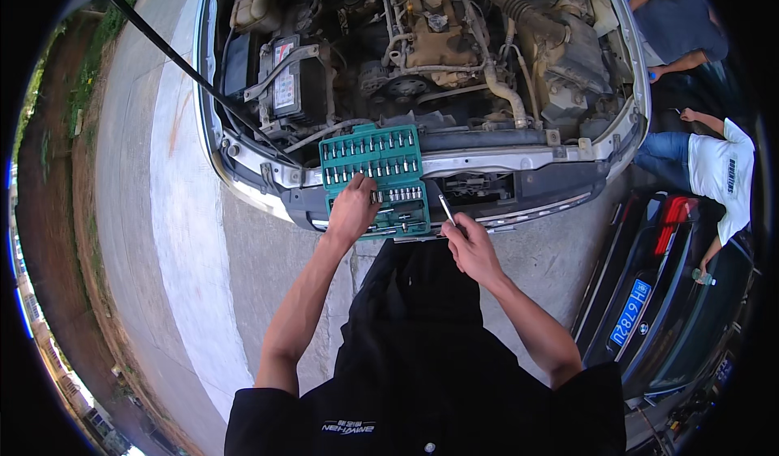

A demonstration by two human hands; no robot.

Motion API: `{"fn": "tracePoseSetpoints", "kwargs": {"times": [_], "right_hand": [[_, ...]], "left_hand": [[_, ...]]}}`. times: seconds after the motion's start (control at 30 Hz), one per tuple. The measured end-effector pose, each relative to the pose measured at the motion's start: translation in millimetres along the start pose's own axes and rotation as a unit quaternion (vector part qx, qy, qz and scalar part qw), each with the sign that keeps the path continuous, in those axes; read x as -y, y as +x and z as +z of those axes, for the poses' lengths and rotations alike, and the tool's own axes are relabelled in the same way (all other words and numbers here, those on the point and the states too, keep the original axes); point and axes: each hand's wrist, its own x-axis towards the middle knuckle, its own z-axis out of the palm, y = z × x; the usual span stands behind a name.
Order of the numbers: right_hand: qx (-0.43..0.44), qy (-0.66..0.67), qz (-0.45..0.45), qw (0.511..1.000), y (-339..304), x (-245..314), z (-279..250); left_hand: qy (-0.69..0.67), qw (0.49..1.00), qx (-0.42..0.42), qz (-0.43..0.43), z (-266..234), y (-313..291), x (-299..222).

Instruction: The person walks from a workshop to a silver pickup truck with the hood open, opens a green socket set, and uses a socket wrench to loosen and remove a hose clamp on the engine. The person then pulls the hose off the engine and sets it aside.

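A green socket-set case (425,182) lies unfolded on the front edge of the car's engine bay. Rows of small silver sockets (381,144) fill its upper half; more sockets and loose metal pieces lie in the lower half. Over the left part of the lower half is my left hand (351,212), its fingers bent and drawn together at the sockets; what is between the fingertips is hidden. To the right of the case, my right hand (473,251) is closed around a slim silver metal rod (445,207), its tip pointing up toward the engine.
Ahead lie the engine (438,34), a battery (284,79) and a metal front crossmember (503,157). A black prop rod (174,58) slants across the left. At right stand a dark car (649,294), a person in a white shirt (718,172) holding a bottle, and another person (677,18).
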Motion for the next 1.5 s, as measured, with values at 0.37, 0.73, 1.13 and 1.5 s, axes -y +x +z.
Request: {"fn": "tracePoseSetpoints", "kwargs": {"times": [0.37, 0.73, 1.13, 1.5], "right_hand": [[-0.019, 0.002, 0.006, 1.000, -7.9, -11.0, -7.2], [-0.008, -0.012, 0.007, 1.000, -5.8, -15.1, -3.3], [-0.023, 0.004, 0.001, 1.000, -13.9, -25.0, -11.4], [-0.023, 0.012, 0.000, 1.000, -11.1, -29.0, -13.7]], "left_hand": [[0.037, 0.999, 0.002, 0.014, 5.4, -4.3, 4.6], [0.117, 0.990, 0.031, 0.065, 5.0, 5.4, 8.8], [0.108, 0.986, 0.037, 0.121, 7.8, 4.3, 22.4], [0.155, 0.984, -0.010, 0.086, 15.5, -2.6, 11.8]]}}
